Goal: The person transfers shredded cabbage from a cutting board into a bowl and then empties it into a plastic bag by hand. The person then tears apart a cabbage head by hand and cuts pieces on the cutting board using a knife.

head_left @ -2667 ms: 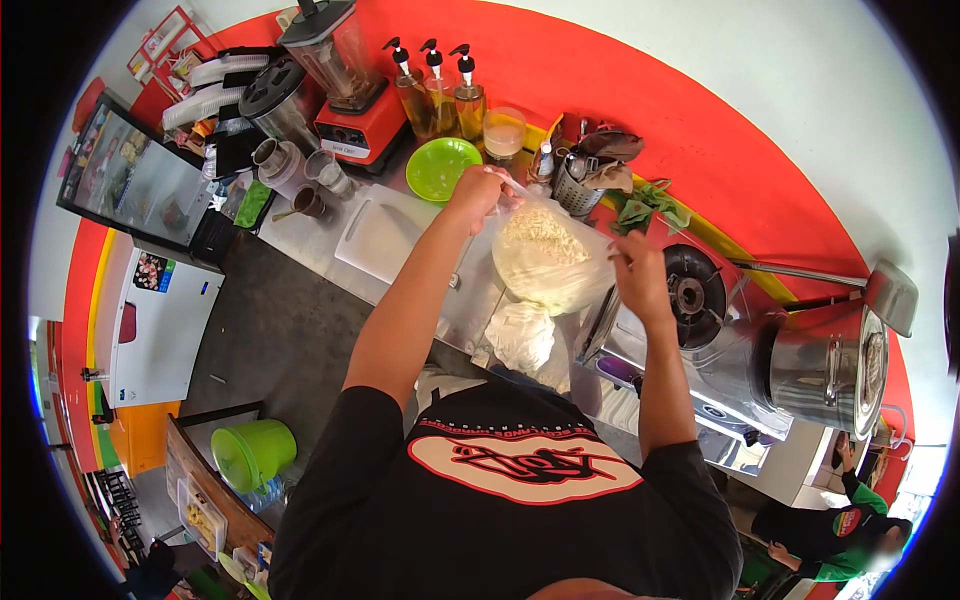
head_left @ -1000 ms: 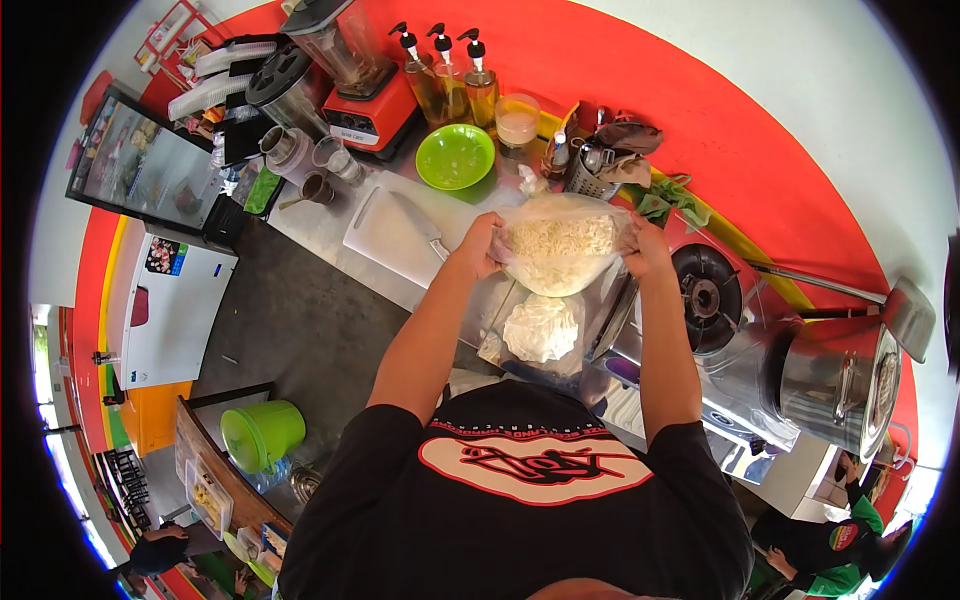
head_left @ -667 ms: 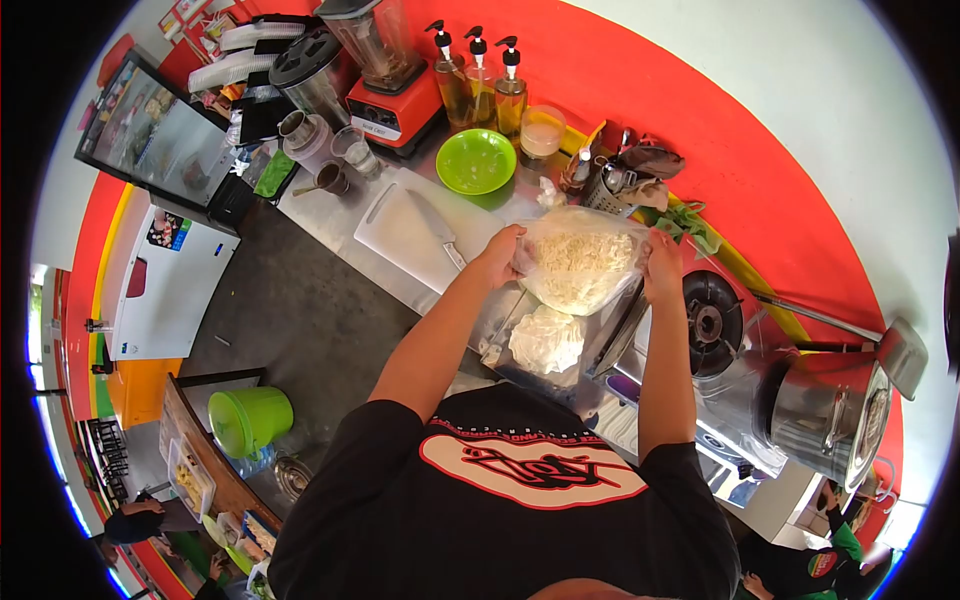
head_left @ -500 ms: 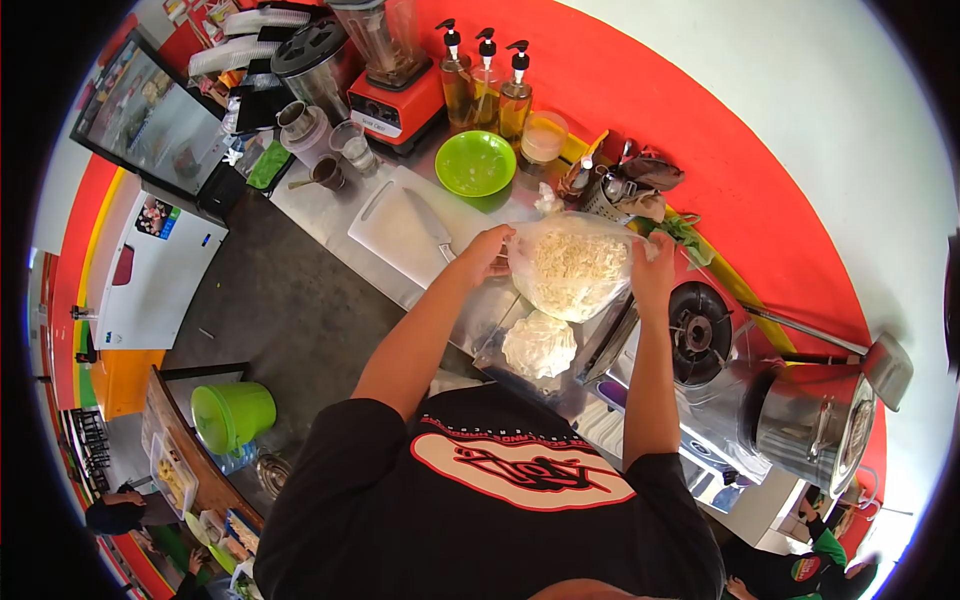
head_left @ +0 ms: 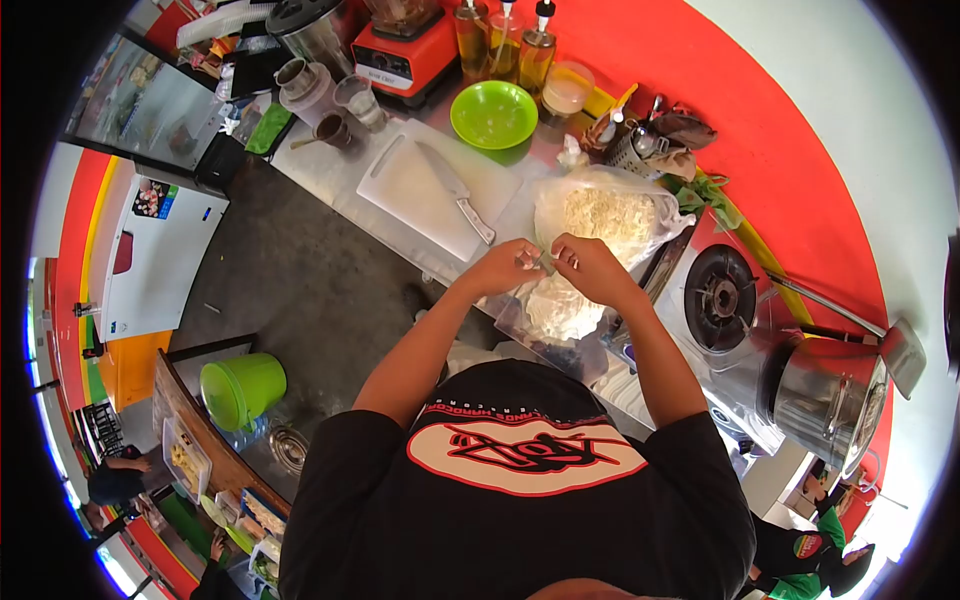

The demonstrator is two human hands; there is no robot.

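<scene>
The clear plastic bag of pale shredded food [head_left: 606, 212] rests on the counter, just beyond both hands. My left hand [head_left: 508, 268] and my right hand [head_left: 592, 268] are close together in front of it, fingers pinched around a small, thin greenish piece between them that I cannot identify. Below my hands lies a whitish bundle in plastic [head_left: 562, 310], partly hidden by my right hand. To the left, a knife [head_left: 462, 196] lies on the white cutting board [head_left: 400, 192]. A green plate [head_left: 493, 115] sits beyond the board.
A gas burner [head_left: 720, 297] and a large steel pot [head_left: 825, 400] are at the right. Pump bottles [head_left: 504, 45], a red blender base [head_left: 402, 62] and a utensil holder [head_left: 632, 155] line the wall. Other people are at the lower left and lower right edges.
Both hands have let go of the bag's sides, and the bag now lies on the counter. My hands have come together nearer my body, with a small piece between them.
</scene>
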